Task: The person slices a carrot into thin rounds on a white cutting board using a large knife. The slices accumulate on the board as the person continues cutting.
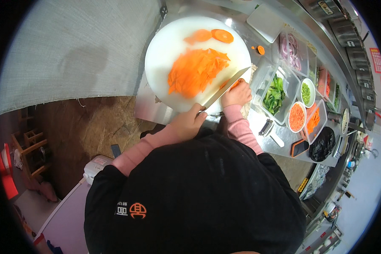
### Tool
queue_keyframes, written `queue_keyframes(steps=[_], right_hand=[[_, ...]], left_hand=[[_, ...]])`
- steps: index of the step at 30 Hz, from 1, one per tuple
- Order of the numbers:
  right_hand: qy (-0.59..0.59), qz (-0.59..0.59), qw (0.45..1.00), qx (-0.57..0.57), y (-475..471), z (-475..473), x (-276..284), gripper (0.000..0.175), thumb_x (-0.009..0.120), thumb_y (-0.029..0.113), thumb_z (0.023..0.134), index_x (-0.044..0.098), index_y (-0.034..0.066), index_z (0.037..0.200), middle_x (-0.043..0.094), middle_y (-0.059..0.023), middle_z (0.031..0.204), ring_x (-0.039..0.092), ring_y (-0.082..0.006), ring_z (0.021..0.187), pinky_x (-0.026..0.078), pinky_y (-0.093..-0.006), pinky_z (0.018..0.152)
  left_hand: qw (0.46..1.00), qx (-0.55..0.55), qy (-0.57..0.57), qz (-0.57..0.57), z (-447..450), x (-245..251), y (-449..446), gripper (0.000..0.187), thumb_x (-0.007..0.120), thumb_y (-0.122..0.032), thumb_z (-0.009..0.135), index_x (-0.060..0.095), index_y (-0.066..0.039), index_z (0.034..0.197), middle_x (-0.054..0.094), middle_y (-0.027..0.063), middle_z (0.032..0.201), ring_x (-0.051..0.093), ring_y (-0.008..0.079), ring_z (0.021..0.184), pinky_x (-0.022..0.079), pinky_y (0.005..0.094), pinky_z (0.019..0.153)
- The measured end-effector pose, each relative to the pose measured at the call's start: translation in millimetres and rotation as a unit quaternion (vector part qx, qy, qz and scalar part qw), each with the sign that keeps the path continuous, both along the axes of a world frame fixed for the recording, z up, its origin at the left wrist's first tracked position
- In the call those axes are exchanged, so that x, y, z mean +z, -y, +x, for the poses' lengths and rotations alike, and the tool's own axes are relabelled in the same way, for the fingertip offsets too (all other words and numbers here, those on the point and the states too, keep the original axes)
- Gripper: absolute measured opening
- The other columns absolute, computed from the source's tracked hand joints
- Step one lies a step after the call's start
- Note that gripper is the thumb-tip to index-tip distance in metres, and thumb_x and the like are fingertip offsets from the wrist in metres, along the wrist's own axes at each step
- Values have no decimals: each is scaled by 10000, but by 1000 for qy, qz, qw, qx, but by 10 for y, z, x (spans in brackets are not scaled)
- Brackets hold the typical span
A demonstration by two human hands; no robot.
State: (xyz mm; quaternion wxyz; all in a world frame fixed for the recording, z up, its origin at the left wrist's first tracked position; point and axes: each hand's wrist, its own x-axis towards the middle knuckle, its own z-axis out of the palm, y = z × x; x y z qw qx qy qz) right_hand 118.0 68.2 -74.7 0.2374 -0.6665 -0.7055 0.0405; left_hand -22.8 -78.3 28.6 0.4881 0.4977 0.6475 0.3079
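Observation:
My left hand (187, 122) is closed around the handle of a kitchen knife (223, 92), whose blade slants up and right across the near right part of a round white cutting board (158, 57). Curled close beside the blade, my right hand (237, 95) holds down carrot slices (236, 84), partly hidden by the fingers and knife. A heap of thin-cut carrot pieces (197, 71) covers the board's middle. Larger oval carrot slices (223, 36) lie near its far edge. Off the board to the right is a small carrot end (260, 50) on the steel counter.
Right of the board stand a clear container of leafy greens (274, 95), one of sliced onion (290, 52), and bowls of chopped green vegetable (305, 91) and minced orange food (297, 117). Nearer lie a peeler (266, 127), a phone (300, 148) and a black plastic bag (322, 144).

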Motion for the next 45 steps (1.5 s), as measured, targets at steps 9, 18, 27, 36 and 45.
queue_keyframes(steps=[9, 18, 27, 36, 45], right_hand=[[-2, -3, 1000, 6, 3, 28, -25, 378, 543, 380, 840, 542, 90, 1083, 537, -108, 1017, 458, -307, 1032, 263, -447, 915], [8, 3, 1000, -12, -4, -2, -9, 367, 557, 368, 817, 558, 90, 1056, 548, -101, 996, 473, -307, 1013, 279, -444, 897], [0, 17, 1000, -7, 13, -11, 29, 367, 572, 324, 820, 549, 54, 1068, 570, -116, 1011, 494, -315, 1011, 301, -458, 889], [-9, -10, 1000, -1, 1, 21, -5, 341, 524, 358, 844, 560, 88, 1050, 539, -104, 994, 463, -304, 1026, 273, -446, 903], [10, 25, 1000, -3, 4, 3, -41, 305, 517, 327, 853, 548, 91, 1044, 548, -100, 988, 476, -304, 1012, 278, -448, 890]], left_hand=[[998, -38, -18, -44, -35, 67, -14, 315, 443, -288, 974, 467, -37, 1162, 611, 267, 986, 593, 427, 954, 458, 449, 809], [999, -16, 13, -28, 0, -116, -218, 275, 437, -265, 978, 469, -21, 1101, 609, 254, 954, 596, 404, 923, 449, 437, 786], [999, 1, 5, -41, -78, -6, -103, 261, 428, -274, 987, 498, -31, 1053, 581, 153, 815, 592, 257, 772, 447, 352, 698], [998, -36, -11, -57, -51, 33, -17, 326, 445, -286, 976, 486, -18, 1157, 609, 242, 1019, 590, 390, 981, 450, 414, 826], [999, -27, 10, -27, -23, 34, -63, 321, 438, -300, 973, 462, -13, 1115, 605, 280, 978, 579, 442, 942, 447, 467, 804]])
